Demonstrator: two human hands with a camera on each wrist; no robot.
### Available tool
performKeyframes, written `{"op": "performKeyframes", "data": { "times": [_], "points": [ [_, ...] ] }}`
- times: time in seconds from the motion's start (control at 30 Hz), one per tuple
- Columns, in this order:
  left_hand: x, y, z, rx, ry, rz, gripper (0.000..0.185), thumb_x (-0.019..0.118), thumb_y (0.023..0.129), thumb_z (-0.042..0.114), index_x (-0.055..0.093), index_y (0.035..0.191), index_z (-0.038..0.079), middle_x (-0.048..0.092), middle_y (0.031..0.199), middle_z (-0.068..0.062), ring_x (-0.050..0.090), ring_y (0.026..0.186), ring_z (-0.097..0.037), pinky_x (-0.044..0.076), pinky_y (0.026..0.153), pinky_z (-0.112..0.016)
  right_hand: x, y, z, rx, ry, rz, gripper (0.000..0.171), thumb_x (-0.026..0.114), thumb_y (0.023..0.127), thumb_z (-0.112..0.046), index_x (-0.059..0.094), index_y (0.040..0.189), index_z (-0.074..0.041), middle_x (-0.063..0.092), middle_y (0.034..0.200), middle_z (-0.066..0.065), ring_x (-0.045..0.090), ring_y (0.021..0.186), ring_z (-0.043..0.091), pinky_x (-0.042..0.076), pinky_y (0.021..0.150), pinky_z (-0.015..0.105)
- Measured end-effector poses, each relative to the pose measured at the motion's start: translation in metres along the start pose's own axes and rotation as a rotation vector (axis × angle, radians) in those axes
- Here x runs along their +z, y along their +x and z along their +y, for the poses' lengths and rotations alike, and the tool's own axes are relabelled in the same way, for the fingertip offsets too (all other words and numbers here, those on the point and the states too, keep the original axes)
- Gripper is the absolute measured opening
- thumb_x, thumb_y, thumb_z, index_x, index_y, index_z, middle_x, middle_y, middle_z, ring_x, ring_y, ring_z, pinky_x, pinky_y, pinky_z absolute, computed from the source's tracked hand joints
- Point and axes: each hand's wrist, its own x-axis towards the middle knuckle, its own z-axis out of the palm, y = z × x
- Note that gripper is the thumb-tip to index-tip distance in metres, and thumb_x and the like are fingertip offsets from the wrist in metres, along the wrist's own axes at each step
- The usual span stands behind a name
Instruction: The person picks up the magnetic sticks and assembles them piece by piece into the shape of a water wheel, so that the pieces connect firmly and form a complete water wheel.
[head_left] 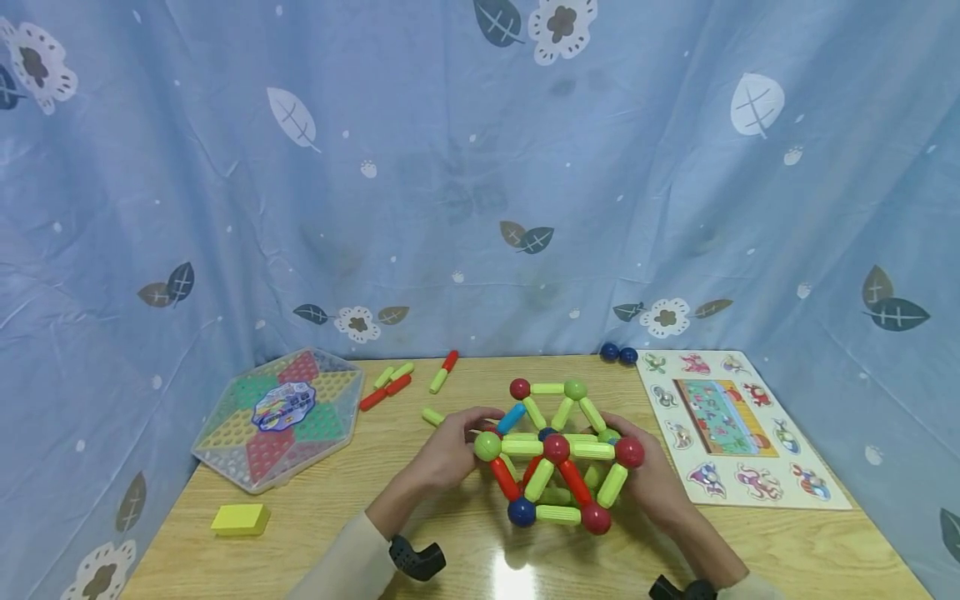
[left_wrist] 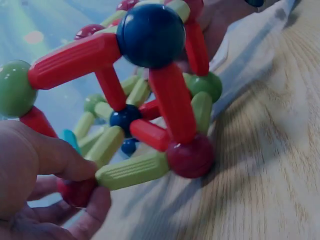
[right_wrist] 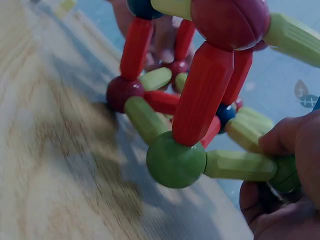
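A frame of magnetic building sticks and balls (head_left: 591, 450) is held between both hands over the wooden table. Its sticks are yellow-green, red and one blue; its balls are dark red, green and dark blue. On its left side my left hand (head_left: 453, 446) pinches a dark red ball (left_wrist: 77, 192) between thumb and fingers. Across from it, my right hand (head_left: 647, 467) grips a green ball (right_wrist: 285, 176), which the fingers partly cover. In the left wrist view, a dark blue ball (left_wrist: 151, 36) forms the nearest corner.
Left stands a hexagonal game board (head_left: 258, 462), with a yellow block (head_left: 240, 520) in front. Loose sticks (head_left: 386, 393) lie behind the left hand, one stick (head_left: 432, 417) right beside it. Two dark blue balls (head_left: 618, 353) sit near a picture puzzle board (head_left: 656, 429). A blue curtain (head_left: 450, 208) backs the table.
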Motion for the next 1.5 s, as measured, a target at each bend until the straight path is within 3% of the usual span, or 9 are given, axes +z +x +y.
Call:
{"op": "performKeyframes", "data": {
  "times": [0.13, 0.33, 0.53, 0.73, 0.87, 1.0, 1.2, 1.4, 1.5],
  "points": [
    [-0.001, 0.0, -0.001, 0.068, 0.01, 0.055, 0.065, 0.06, 0.093, -0.019, 0.066, 0.149, 0.013, 0.068, 0.14, -0.013, 0.067, 0.127, -0.032, 0.06, 0.106, -0.044, 0.003, 0.006, 0.003, -0.173, -0.044, 0.018, 0.049, 0.064, 0.103, 0.01, 0.056, 0.151, 0.005, 0.073, 0.121, 0.023, 0.071, 0.105, 0.005, 0.06, 0.091, 0.018],
    [0.001, -0.002, -0.006, 0.181, -0.017, 0.134, 0.061, 0.064, 0.094, -0.02, 0.066, 0.148, 0.01, 0.068, 0.138, -0.014, 0.066, 0.114, -0.024, 0.06, 0.091, -0.022, 0.011, 0.012, 0.004, -0.264, -0.143, 0.092, 0.049, 0.071, 0.102, 0.005, 0.058, 0.15, 0.003, 0.075, 0.119, 0.019, 0.069, 0.096, 0.004, 0.06, 0.083, 0.016],
    [0.002, -0.008, -0.012, 0.281, -0.016, 0.176, 0.06, 0.069, 0.096, -0.016, 0.065, 0.148, 0.013, 0.066, 0.142, -0.009, 0.066, 0.124, -0.025, 0.061, 0.1, -0.027, 0.014, 0.018, 0.009, -0.365, -0.31, 0.155, 0.055, 0.079, 0.094, 0.008, 0.062, 0.146, 0.001, 0.079, 0.114, 0.013, 0.068, 0.091, 0.002, 0.057, 0.08, 0.012],
    [-0.001, -0.015, -0.023, 0.388, -0.017, 0.175, 0.064, 0.05, 0.094, -0.024, 0.066, 0.146, 0.01, 0.065, 0.147, -0.011, 0.065, 0.13, -0.031, 0.061, 0.104, -0.031, 0.013, 0.018, 0.014, -0.468, -0.44, 0.183, 0.065, 0.089, 0.083, 0.008, 0.064, 0.142, -0.002, 0.076, 0.112, 0.007, 0.065, 0.09, 0.005, 0.053, 0.084, 0.008],
    [-0.002, -0.017, -0.026, 0.367, -0.042, 0.187, 0.064, 0.043, 0.096, -0.02, 0.067, 0.145, 0.014, 0.066, 0.148, -0.009, 0.064, 0.135, -0.03, 0.057, 0.106, -0.026, 0.009, 0.018, 0.012, -0.468, -0.484, 0.144, 0.067, 0.092, 0.083, 0.003, 0.065, 0.143, -0.005, 0.073, 0.109, 0.001, 0.065, 0.091, 0.005, 0.057, 0.084, 0.015],
    [-0.003, -0.017, -0.022, 0.316, -0.097, 0.215, 0.048, 0.048, 0.106, -0.007, 0.067, 0.145, 0.012, 0.068, 0.147, -0.012, 0.065, 0.133, -0.033, 0.057, 0.109, -0.031, -0.002, 0.017, 0.006, -0.399, -0.507, 0.016, 0.071, 0.091, 0.084, 0.003, 0.062, 0.148, -0.005, 0.075, 0.117, 0.004, 0.071, 0.098, 0.011, 0.065, 0.085, 0.029],
    [-0.001, -0.009, -0.005, 0.298, -0.037, 0.19, 0.042, 0.068, 0.105, 0.013, 0.066, 0.147, 0.014, 0.067, 0.149, -0.005, 0.062, 0.137, -0.031, 0.052, 0.115, -0.049, -0.029, 0.022, -0.012, -0.249, -0.47, -0.155, 0.069, 0.065, 0.093, 0.019, 0.054, 0.157, -0.003, 0.07, 0.141, 0.017, 0.075, 0.116, 0.028, 0.065, 0.094, 0.04],
    [0.003, -0.003, -0.002, 0.293, 0.024, 0.131, 0.035, 0.075, 0.104, 0.019, 0.073, 0.139, 0.015, 0.074, 0.132, -0.001, 0.068, 0.106, -0.016, 0.059, 0.089, -0.027, -0.043, 0.039, -0.045, -0.247, -0.295, -0.129, 0.051, 0.057, 0.103, 0.011, 0.063, 0.15, -0.009, 0.074, 0.134, 0.013, 0.073, 0.118, 0.019, 0.061, 0.098, 0.027],
    [0.004, 0.0, -0.004, 0.32, 0.036, 0.151, 0.029, 0.076, 0.104, 0.021, 0.076, 0.132, 0.015, 0.076, 0.124, -0.001, 0.066, 0.097, -0.014, 0.056, 0.081, -0.023, -0.032, 0.056, -0.075, -0.313, -0.33, -0.161, 0.041, 0.065, 0.106, -0.003, 0.068, 0.146, -0.013, 0.074, 0.138, 0.009, 0.072, 0.121, 0.018, 0.06, 0.1, 0.03]
  ]
}}
